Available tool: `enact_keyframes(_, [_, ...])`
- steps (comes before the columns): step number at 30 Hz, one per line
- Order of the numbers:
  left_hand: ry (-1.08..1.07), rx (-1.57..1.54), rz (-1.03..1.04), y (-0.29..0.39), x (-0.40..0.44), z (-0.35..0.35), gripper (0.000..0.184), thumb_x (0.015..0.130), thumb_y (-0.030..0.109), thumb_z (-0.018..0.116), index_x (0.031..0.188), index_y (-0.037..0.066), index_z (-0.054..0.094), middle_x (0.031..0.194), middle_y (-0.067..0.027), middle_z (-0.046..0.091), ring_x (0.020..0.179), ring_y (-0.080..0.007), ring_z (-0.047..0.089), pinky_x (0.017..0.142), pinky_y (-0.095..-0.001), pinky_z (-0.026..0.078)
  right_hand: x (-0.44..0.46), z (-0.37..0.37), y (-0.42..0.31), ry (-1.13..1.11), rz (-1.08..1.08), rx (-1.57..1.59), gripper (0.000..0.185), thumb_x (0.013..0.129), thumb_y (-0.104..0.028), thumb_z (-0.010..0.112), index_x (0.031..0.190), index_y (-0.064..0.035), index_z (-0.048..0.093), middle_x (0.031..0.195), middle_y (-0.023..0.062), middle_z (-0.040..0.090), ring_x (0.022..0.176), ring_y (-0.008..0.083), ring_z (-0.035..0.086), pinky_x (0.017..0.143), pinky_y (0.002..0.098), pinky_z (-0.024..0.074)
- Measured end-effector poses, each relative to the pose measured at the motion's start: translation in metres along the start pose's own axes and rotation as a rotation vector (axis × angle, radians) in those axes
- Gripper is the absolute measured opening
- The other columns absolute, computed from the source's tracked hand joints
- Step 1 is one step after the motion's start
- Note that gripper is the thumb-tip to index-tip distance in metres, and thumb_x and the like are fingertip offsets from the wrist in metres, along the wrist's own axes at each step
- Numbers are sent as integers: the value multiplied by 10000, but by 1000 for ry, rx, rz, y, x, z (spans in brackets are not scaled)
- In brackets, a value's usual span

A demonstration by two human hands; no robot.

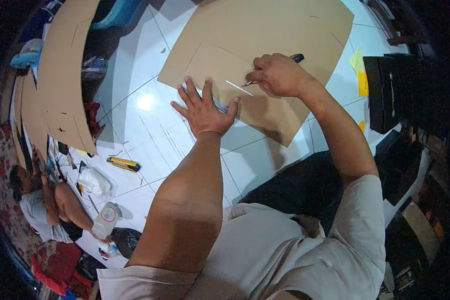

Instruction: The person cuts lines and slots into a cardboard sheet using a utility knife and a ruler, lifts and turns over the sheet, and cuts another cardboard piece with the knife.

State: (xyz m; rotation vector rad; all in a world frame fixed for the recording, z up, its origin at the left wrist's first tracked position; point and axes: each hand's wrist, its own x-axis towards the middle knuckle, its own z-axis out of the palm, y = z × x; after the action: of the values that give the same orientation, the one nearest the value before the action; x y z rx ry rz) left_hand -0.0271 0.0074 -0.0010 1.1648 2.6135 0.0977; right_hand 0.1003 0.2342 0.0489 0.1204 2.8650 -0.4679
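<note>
A large sheet of brown cardboard (265,35) lies on the white tiled floor, with thin lines marked on it. My left hand (205,110) is spread flat at the sheet's near left edge, fingers apart, over a pale strip that it partly hides. To its right, my right hand (277,75) is closed around a cutter (297,58); the dark handle shows behind the knuckles and the tip points down at the cardboard. A narrow white slit (239,87) shows in the sheet between the two hands.
A yellow cutter (123,164) lies on the floor at the left, near a plastic bag (94,182) and a clear container (106,220). More cardboard (65,75) stands at the upper left. Another person (45,210) sits at lower left. A black case (382,95) is at right.
</note>
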Motion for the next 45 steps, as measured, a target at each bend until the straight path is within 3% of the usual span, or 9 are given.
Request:
enact_keyframes(12, [-61,-11,-35,4,0,-9,1066,821,825,600,1640,203,320,1748,-200,59,1614,-434,3,1237,-712,-51,3,4,1,21,-6,-4,263,891,-194,707,1145,-232,761,1026,83,655,1043,310,685,903,461,564])
enact_keyframes(26, [50,-8,9,0,-1,2,1032,829,846,574,1619,212,376,1733,-211,113,1599,-450,47,1222,-734,-45,8,5,0,9,-32,-59,275,911,-207,697,1174,-268,747,1039,80,650,1044,308,689,897,456,571])
enact_keyframes(40, [-13,-11,3,2,-1,-5,1060,824,839,592,1638,208,343,1742,-209,75,1608,-443,6,1229,-723,-60,6,6,-5,31,-11,-115,280,921,-216,687,1188,-260,757,1029,78,667,1043,305,701,863,433,593])
enact_keyframes(45, [-13,-3,3,2,-1,-3,1074,810,829,615,1639,204,338,1743,-205,65,1611,-439,4,1231,-721,-60,9,-1,-9,-84,44,-106,306,968,-194,610,1236,-253,746,1027,57,665,1039,277,687,896,425,566])
